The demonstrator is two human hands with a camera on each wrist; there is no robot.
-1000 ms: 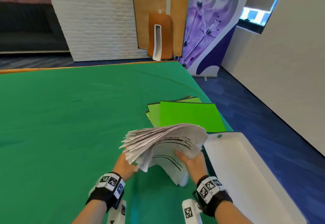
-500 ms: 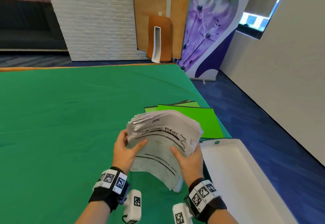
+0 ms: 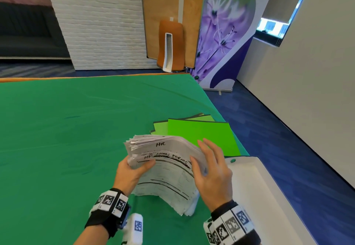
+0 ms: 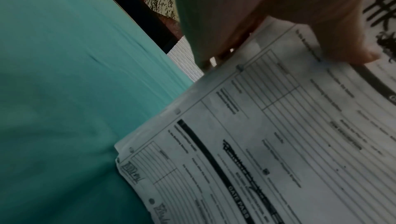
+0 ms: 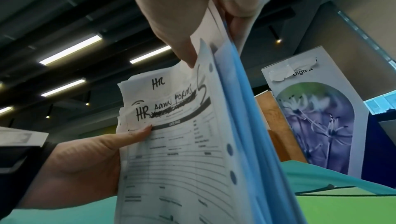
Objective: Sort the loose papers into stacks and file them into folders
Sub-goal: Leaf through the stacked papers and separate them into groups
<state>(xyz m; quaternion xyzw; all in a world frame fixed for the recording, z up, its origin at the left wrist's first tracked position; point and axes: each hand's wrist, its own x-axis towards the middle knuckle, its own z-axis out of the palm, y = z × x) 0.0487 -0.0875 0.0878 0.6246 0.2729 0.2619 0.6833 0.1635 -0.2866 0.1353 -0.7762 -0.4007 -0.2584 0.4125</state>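
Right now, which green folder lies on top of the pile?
The brightest green folder, nearest the right hand; its whole cover shows, while paler folders peek out behind and left.

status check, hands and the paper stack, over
Left hand grips paper stack at its left edge. Right hand holds its right edge. Stack stands on green table. Green folders behind, untouched.

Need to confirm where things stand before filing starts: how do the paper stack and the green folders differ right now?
The paper stack is held up off the table in both hands, left hand and right hand; the green folders lie flat on the table, untouched. The stack is white with print and handwritten "HR"; the folders are plain bright green. The stack bends and fans at its edges; the folders lie flat, overlapping. Both are over the green tablecloth.
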